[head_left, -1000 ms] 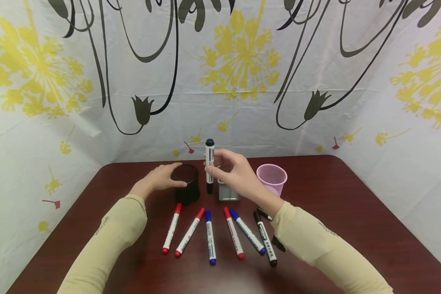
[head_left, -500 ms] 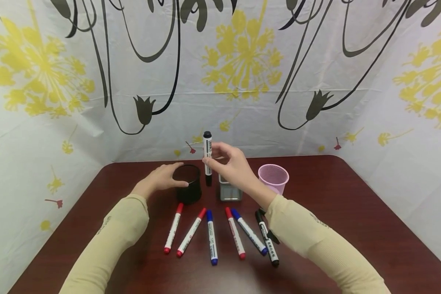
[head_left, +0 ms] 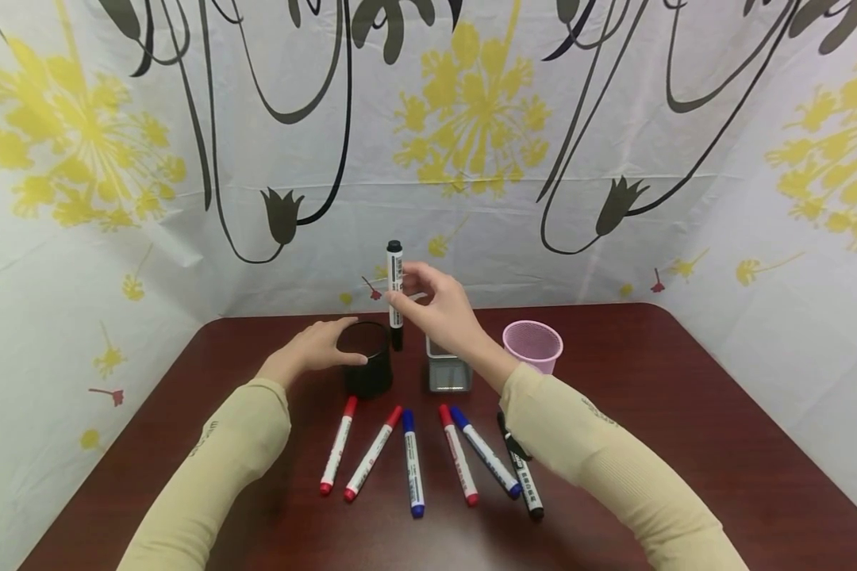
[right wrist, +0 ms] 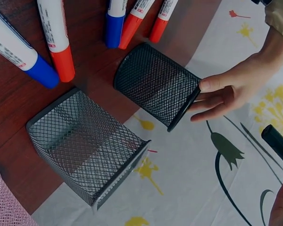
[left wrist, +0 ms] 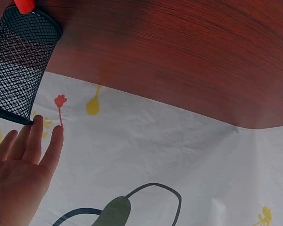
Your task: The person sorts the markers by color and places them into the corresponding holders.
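Observation:
Between thumb and fingers, my right hand point(head_left: 439, 305) pinches an upright black-capped whiteboard marker point(head_left: 396, 285). Its dark lower end point(head_left: 397, 339) shows just right of the black mesh pen cup's rim in the head view. That round pen cup point(head_left: 371, 379) stands on the table, with my left hand point(head_left: 314, 349) at its left side. The left thumb lies across the front of the rim and the other fingers reach behind it. In the left wrist view, fairly straight fingers point(left wrist: 35, 139) touch the pen cup's rim point(left wrist: 26, 123). The right wrist view shows the held marker's black end point(right wrist: 276, 142) apart from the cup.
A square grey mesh holder point(head_left: 450, 377) stands right of the black cup, partly behind my right forearm. Farther right is a pink mesh cup point(head_left: 543, 341). Red, blue point(head_left: 413, 468) and black point(head_left: 528, 488) markers lie in front. A patterned cloth point(head_left: 471, 230) hangs behind the table.
My right hand has raised the marker and brought it slightly left, toward the black pen cup. The left hand stays at the cup's rim.

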The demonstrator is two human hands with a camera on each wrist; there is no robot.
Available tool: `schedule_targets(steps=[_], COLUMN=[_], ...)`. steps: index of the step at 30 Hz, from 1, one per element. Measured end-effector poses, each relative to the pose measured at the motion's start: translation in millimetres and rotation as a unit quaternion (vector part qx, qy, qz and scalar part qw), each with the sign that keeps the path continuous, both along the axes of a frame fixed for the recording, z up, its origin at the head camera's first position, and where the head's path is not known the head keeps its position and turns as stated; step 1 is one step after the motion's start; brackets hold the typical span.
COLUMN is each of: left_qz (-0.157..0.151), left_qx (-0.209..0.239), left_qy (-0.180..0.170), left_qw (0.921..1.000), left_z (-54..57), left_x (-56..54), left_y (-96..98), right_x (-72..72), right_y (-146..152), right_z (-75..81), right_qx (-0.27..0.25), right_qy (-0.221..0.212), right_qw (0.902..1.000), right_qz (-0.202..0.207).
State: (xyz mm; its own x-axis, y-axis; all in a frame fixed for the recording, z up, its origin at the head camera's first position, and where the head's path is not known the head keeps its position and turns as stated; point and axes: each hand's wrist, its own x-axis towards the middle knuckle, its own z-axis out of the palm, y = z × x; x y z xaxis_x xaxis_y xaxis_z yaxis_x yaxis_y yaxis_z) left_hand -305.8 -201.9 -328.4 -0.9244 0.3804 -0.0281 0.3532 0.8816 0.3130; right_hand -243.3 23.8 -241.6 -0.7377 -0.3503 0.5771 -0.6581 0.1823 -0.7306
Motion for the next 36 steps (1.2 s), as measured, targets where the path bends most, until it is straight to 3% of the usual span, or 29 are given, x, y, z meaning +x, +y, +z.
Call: schedule_targets(steps=[3,10,26,36], left_qz=[-0.001,0.000,-0.001,0.002], left_qx=[0.000,-0.002,-0.003,0.001], left_qy=[0.000,-0.005,-0.002,-0.009], left_qw=[1.0000,1.0000,1.0000,1.0000], left_z=[0.1,0.4,1.9,-0.2], left_x=[-0.2,-0.2,-0.3,-1.5], left_y=[0.1,0.4,-0.2,-0.1], right_x=[-1.3,-35.6,-55.8,-66.9], right_y=[-3,-7,-21,-33], right_z=[3.4,-16.3,-23.7,-29.0], right_qx=[0.001,0.003,0.029,0.029], right_qy=[-0.001,0.014,0.005,-0.008], right_qw=[1.0000,0.9998,0.9986,0.9989], right_qz=[-0.006,-0.017,-0.044,-0.036])
